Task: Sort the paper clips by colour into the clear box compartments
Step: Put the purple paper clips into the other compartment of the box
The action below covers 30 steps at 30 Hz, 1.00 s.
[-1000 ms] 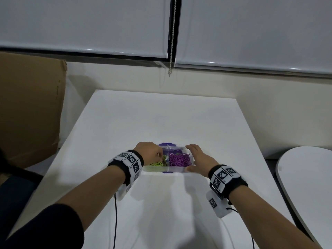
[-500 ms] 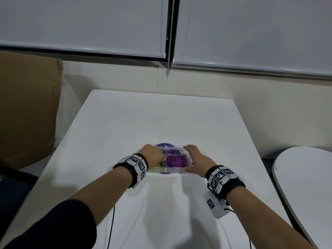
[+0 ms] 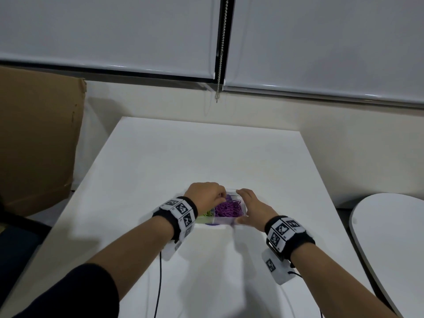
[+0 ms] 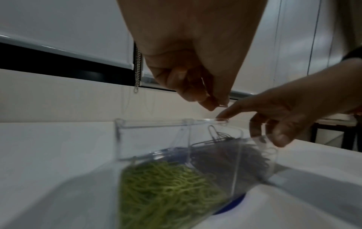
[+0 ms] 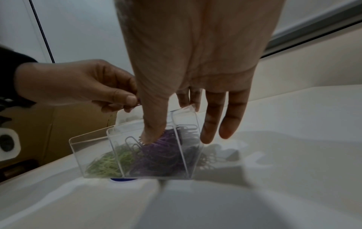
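so the clear box [image 3: 229,213] is sitting on the white table [image 3: 206,157] right in front of the person, at about 6 o'clock of the tabletop, parked on top of some blue disc [image 5: 123,180]. Green clips [image 4: 166,189] are lying in the left compartment, purple clips [image 3: 228,208] in the one beside it at 3 o'clock

The left hand [image 3: 206,193] is hovering just over the box with fingertips pinched together on one small clip [image 5: 138,101]. It's looking purplish in the right wrist view, but it's mostly hidden so I can't really swear to the colour. The right hand [image 3: 250,206] is bracing the box from its 3 o'clock end, fingers fairly straight down the outside wall and the thumb reaching over the rim into the purple pile

What I'm guessing could go sideways:
- the pinch is sitting close to the divider, so letting go a bit toward 9 o'clock is probably dropping the clip in with the greens
- the purple heap is looking tangled, some loops are poking up near the rim, so the thumb pulling out could be dragging a few over the wall
- the box is light plastic perched on that disc, so a nudge from the right hand may be rocking or sliding it
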Each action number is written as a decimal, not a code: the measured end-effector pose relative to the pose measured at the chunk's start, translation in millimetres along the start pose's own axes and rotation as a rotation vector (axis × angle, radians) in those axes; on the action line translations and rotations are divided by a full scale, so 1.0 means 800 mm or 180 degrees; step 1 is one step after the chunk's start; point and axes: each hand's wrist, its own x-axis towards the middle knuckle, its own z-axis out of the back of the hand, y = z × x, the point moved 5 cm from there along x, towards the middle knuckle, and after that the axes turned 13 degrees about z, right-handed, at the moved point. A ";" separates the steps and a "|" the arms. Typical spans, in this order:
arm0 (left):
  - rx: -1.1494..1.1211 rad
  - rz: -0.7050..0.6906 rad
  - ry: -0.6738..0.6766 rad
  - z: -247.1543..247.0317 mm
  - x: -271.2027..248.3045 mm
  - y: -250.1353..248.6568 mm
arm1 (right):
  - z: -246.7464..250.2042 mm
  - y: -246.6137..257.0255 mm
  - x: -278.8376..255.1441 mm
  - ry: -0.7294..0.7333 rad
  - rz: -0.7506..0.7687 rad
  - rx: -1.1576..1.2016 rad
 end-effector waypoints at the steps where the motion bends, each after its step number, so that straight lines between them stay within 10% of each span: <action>1: 0.0048 -0.0018 0.0052 -0.006 0.003 -0.007 | 0.000 0.000 0.000 -0.0008 0.0008 -0.0008; 9: -0.0096 0.0690 -0.0329 0.014 0.008 0.047 | 0.004 -0.012 -0.001 -0.0109 0.0060 0.0817; 17: -0.1187 0.1657 0.0611 -0.025 0.008 0.107 | 0.012 -0.025 0.033 -0.0421 -0.0790 0.1321; 24: -0.2329 0.1194 -0.0151 -0.017 -0.017 0.100 | 0.033 -0.017 0.029 -0.1454 -0.0532 0.1743; 30: -0.0134 -0.0061 0.0480 -0.038 -0.066 0.094 | 0.032 0.010 -0.018 -0.0866 0.0347 -0.0182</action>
